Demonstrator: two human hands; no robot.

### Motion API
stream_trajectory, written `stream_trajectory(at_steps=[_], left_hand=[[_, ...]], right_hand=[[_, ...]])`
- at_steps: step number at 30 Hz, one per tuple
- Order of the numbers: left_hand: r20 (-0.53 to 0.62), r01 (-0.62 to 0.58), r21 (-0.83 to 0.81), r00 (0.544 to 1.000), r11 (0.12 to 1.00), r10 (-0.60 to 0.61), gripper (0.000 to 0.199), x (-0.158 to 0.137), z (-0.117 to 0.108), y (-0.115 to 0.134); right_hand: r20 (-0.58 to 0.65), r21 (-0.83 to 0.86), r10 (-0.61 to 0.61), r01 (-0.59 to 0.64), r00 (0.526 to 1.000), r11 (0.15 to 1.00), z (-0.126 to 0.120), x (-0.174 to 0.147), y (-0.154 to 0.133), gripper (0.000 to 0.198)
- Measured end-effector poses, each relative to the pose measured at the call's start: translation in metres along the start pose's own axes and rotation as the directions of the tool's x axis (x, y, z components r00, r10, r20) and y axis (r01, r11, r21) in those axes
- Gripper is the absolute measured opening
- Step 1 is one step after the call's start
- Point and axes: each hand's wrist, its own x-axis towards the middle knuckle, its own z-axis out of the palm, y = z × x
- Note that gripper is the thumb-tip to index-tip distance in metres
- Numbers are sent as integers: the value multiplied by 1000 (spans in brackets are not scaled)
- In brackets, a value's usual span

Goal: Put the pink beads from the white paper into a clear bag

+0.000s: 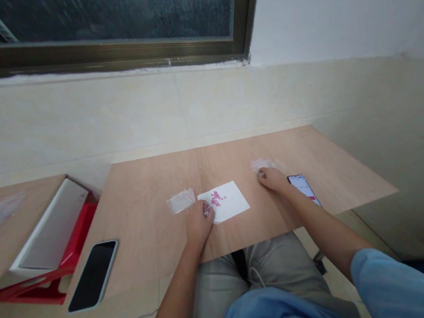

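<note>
Left hand (199, 225) is resting at the near-left edge of the white paper (233, 204), fingers curling in with something shiny by the tips, but I can't tell if they're gripping it. Pink bits (216, 199) are sitting on the paper just past those fingers, and a clear bag (181, 201) is lying beyond them, leftward. Right hand (274, 177) is curling its fingers at some clear packets (263, 164); can't tell if they're pinching. A lit phone (303, 188) is lying right of those fingers.

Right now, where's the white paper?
In the head view, the white paper lies on the wooden table, under the pink bits, mostly right of the left hand.
</note>
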Motion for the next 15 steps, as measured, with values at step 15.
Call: stream_trajectory(at_steps=[15], left_hand=[[13, 22, 20, 1000, 1000, -22, 8, 0, -3, 0]], right_hand=[[-23, 73, -111, 113, 994, 991, 1, 15, -18, 24]])
